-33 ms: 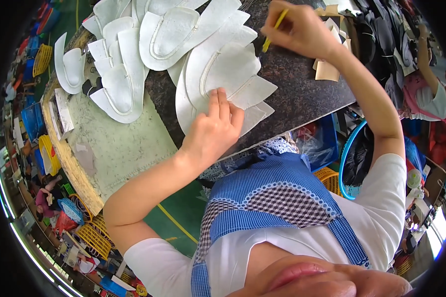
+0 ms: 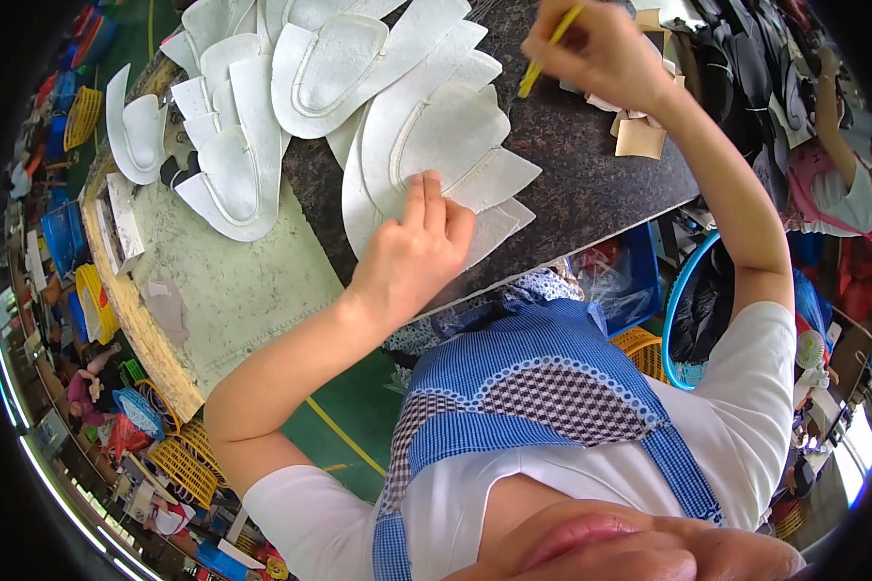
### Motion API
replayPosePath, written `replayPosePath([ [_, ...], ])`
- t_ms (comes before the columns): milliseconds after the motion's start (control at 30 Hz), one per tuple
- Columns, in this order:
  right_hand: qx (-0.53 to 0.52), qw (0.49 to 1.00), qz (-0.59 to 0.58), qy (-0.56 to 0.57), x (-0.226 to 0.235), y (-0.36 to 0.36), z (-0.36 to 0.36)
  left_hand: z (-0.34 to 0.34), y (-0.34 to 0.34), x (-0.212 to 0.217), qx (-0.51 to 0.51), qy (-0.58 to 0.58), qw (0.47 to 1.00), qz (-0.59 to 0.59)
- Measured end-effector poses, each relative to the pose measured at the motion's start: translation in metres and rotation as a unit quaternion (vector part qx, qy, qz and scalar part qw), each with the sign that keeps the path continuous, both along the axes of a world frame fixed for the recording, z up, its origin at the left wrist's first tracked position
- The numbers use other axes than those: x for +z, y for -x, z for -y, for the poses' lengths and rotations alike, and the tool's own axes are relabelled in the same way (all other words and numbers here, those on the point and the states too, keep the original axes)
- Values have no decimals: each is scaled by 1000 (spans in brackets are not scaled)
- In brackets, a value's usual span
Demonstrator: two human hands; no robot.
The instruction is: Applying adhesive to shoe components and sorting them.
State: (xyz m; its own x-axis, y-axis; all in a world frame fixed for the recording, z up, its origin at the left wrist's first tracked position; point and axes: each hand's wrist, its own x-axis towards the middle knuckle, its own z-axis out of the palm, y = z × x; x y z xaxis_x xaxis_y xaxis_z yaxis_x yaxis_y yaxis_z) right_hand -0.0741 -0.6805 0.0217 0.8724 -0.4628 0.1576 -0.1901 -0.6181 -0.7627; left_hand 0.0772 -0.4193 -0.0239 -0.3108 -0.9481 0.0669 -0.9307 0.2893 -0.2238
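My left hand (image 2: 412,250) rests with its fingers stretched out on a stack of white, U-shaped shoe-upper pieces (image 2: 446,131), pressing the top one near its stitched curve. The pieces overlap, with pointed ends fanning to the right. Beyond them to the right, my right hand (image 2: 601,53) is closed around a slim yellow pen-like tool (image 2: 555,34). Its lower end points down at the dark speckled tabletop (image 2: 591,165), just right of the stack. Whether the tip touches anything I cannot tell.
More white pieces (image 2: 233,179) lie in overlapping rows to the left, on a worn pale board (image 2: 233,300). Tan pieces (image 2: 639,137) sit at the table's right, beside black parts (image 2: 746,87). A blue bin (image 2: 639,281) stands below the near edge. Another person (image 2: 843,184) is at far right.
My right hand has shifted slightly to the right with the yellow tool. My left hand stays almost where it was on the white pieces.
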Motion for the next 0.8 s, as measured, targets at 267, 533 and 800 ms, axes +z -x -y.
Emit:
replayPosePath([
  [267,276,939,-138,149,17,-4,-97,31,-54,20,147,-61,910,-384],
  [533,141,965,-196,-99,17,-1,-104,0,-132,113,216,311,785,-490],
  [800,-41,982,-92,-163,25,17,-68,-82,-269,98,329,560,756,-82],
])
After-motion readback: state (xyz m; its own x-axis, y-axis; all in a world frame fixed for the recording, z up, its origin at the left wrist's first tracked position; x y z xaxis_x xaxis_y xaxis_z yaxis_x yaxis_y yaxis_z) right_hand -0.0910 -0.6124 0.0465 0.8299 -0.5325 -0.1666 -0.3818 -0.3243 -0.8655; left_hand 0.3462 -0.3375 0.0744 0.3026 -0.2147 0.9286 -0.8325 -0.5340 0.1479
